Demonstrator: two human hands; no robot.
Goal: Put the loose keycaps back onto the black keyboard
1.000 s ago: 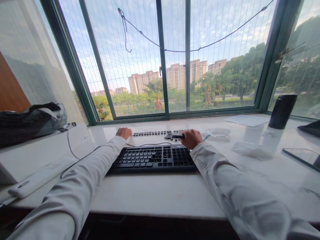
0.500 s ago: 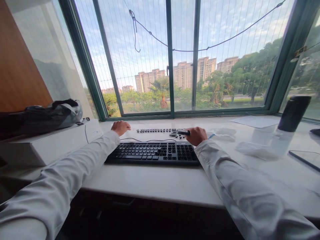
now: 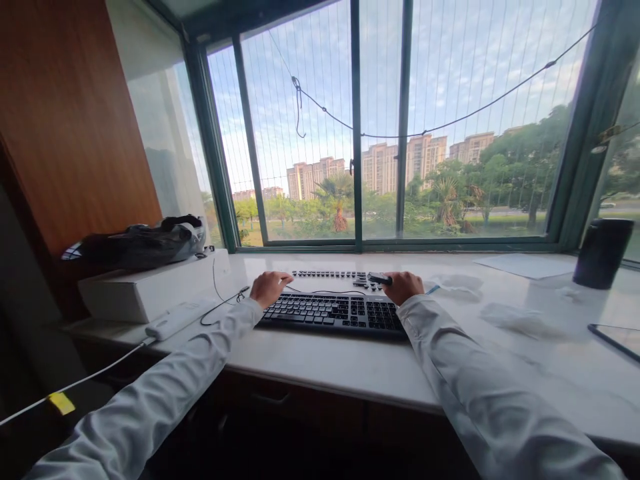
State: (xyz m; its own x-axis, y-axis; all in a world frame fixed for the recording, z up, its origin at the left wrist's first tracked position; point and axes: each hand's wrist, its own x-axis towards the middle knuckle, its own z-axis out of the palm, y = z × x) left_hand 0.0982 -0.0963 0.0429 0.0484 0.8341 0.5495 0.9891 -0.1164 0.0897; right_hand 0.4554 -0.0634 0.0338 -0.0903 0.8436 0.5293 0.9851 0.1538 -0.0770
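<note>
Fingers of the right hand (image 3: 406, 287) are gripping a dark tool (image 3: 381, 279) by the keycap row's (image 3: 330, 274) right end; the left hand (image 3: 268, 289), grip unclear, is pointing toward its left end. The keyboard (image 3: 310, 311) is lying nearer, running left-right.

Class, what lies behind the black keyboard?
Small dark pieces, many in a row, and a thin cable lie behind the keyboard. Anything under the right hand and its dark tool is covered.

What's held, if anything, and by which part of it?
The right grip holds a dark object by its right end; the left end juts out. Whether the left grip holds anything cannot be told.
</note>
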